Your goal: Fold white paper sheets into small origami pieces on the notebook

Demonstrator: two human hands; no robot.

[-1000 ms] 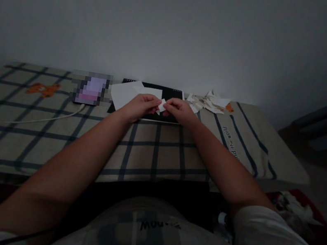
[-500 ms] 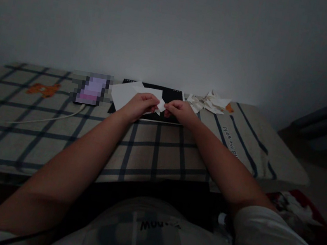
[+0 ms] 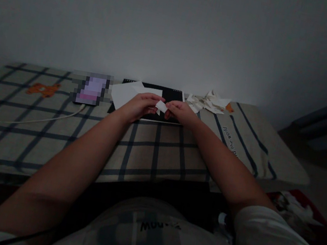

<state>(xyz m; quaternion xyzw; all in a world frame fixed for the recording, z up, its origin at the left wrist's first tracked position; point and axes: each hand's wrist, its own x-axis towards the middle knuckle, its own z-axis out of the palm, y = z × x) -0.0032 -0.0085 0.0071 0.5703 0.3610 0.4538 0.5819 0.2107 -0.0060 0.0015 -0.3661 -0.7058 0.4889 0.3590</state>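
A small white folded paper piece (image 3: 161, 106) is pinched between the fingertips of my left hand (image 3: 140, 106) and my right hand (image 3: 179, 112). Both hands hover just above a black mat (image 3: 174, 95) lying on the checked cloth. A larger white paper sheet (image 3: 124, 94) lies flat on the mat's left part, behind my left hand.
A pile of crumpled paper scraps (image 3: 208, 102) sits at the back right. A blurred phone (image 3: 91, 89) with a white cable (image 3: 35, 120) lies at the back left. The checked cloth (image 3: 54, 137) covers the table; a wall stands right behind. Cluttered floor shows at lower right.
The small paper piece has been turned and narrowed between my fingertips; both hands stay in the same place over the mat.
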